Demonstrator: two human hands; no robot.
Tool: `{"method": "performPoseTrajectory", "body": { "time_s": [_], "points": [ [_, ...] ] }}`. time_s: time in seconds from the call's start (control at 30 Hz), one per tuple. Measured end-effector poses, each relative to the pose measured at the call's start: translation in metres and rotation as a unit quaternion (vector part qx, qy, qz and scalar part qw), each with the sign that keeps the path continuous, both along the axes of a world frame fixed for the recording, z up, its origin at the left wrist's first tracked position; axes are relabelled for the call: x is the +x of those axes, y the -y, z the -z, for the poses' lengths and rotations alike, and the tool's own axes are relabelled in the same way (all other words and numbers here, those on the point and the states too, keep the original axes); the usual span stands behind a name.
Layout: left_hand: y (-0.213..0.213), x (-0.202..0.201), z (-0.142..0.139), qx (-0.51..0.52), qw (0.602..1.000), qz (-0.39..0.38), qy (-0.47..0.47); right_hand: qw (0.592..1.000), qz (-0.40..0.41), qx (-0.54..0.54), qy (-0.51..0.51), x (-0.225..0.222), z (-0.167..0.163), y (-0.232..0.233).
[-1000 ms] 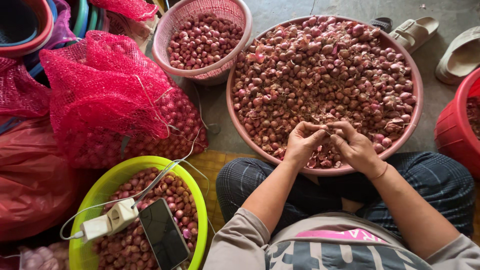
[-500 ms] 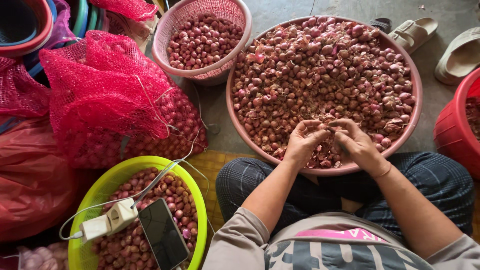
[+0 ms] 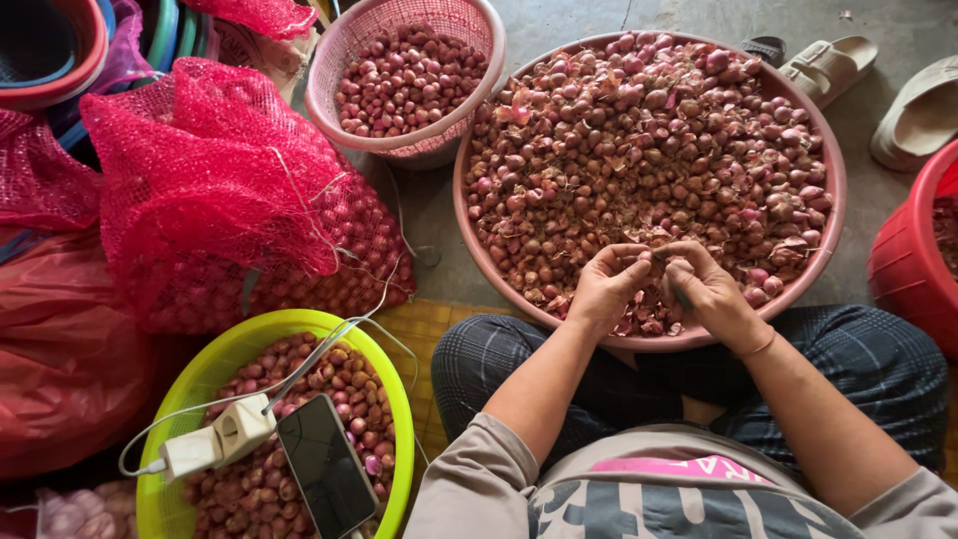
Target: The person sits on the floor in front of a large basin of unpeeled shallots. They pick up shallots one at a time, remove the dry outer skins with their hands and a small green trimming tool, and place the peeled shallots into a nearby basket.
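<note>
Since the earlier frame both hands have barely shifted, staying together over the near rim of the big pink basin, heaped with shallots within easy reach. The left hand and right hand are curled, fingertips pinching 1 small shallot between them, seemingly for peeling.

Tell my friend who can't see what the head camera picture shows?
A person's left hand and right hand meet over a big pink basin heaped with small red onions. A pink basket, a green basin and a red mesh sack hold more.
</note>
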State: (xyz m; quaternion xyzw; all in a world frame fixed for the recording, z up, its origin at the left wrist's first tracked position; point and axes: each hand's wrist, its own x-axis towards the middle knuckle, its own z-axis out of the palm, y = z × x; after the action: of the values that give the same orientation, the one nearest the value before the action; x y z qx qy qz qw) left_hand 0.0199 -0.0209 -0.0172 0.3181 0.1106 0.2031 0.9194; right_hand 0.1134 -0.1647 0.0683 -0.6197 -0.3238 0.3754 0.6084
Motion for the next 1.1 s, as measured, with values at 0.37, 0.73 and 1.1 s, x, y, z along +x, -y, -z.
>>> {"method": "performPoseTrajectory", "body": {
  "time_s": [0.37, 0.73, 1.1],
  "points": [
    [-0.002, 0.0, 0.001, -0.049, 0.997, 0.02, 0.051, 1.0, -0.009, -0.021, -0.005, 0.001, 0.001, 0.003],
    [-0.005, -0.005, -0.009, 0.097, 0.995, -0.024, -0.004, 0.995, 0.013, -0.089, 0.046, 0.018, -0.005, 0.007],
    [-0.004, -0.009, -0.016, 0.094, 0.995, -0.031, -0.022, 0.997, 0.017, -0.071, 0.011, 0.01, -0.01, 0.003]
  ]
}}
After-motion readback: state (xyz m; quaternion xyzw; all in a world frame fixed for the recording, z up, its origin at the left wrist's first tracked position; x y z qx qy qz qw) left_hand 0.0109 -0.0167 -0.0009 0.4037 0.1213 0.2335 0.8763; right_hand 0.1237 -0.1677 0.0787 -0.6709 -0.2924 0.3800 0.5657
